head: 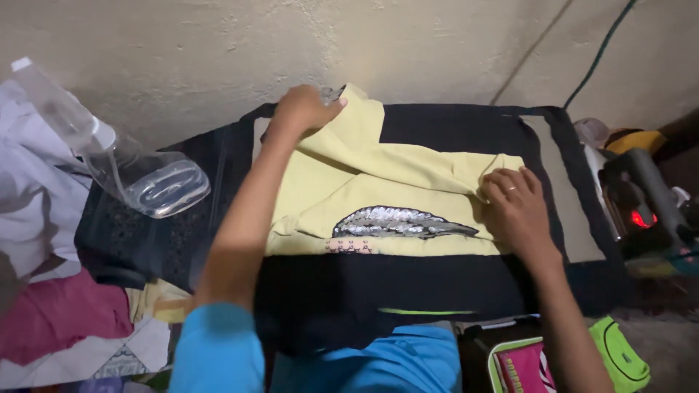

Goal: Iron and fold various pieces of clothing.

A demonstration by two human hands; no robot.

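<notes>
Matt yellow cloth garment (pixel 408 196) with shiny sequin patch (pixel 400 222); clear glossy plastic bottle (pixel 124 164).

Yellow shirt (pixel 408 191): folded, flat on a black cloth (pixel 451 124), silver feather print facing up, sleeve doubled over the upper edge.

The far corner of the yellow garment (pixel 378 182) is covered by the left hand (pixel 304 108), so the grip there cannot be made out. The garment's right edge is hidden under the right hand (pixel 513 207). The pink and green bag (pixel 542 364) is cut off by the bottom edge. The red-lit object (pixel 641 211) at right is too blurred to be identified.
</notes>
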